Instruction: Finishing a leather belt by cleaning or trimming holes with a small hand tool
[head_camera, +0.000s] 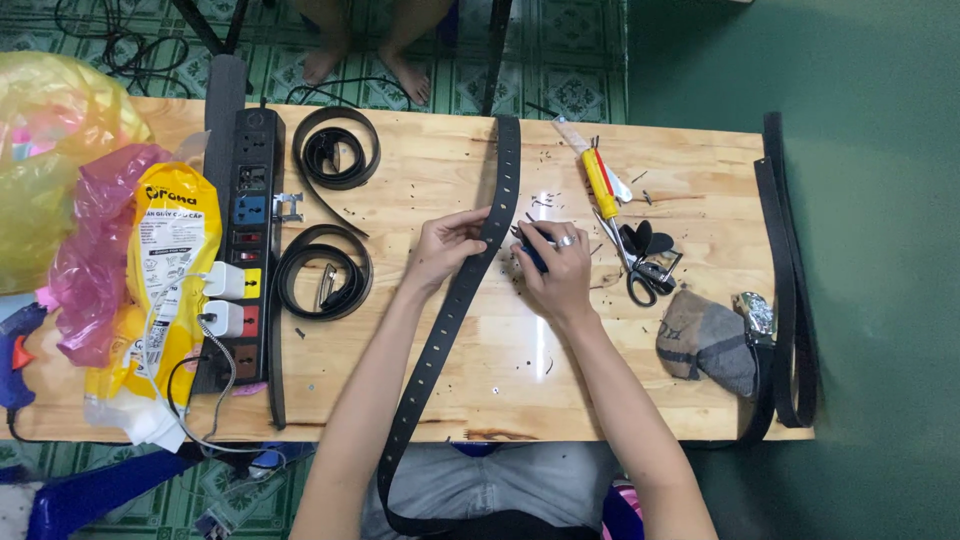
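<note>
A long black belt (446, 322) with a row of punched holes runs across the wooden table (460, 390), from its far edge down past my lap. My left hand (443, 248) pinches the belt's edge near the middle of the table. Just to the right of the belt, my right hand (553, 265), with a ring on one finger, grips a small dark tool (531, 255) whose tip points at the belt. Small dark scraps lie scattered around both hands.
Two coiled black belts (336, 150) (322, 275) lie left of my hands, beside a black power strip (243, 240) with chargers. Scissors (625, 258), a yellow utility knife (599, 182) and a grey cloth (706, 338) sit at the right. Plastic bags (110, 230) crowd the left end. Someone's bare feet (365, 65) stand beyond the table.
</note>
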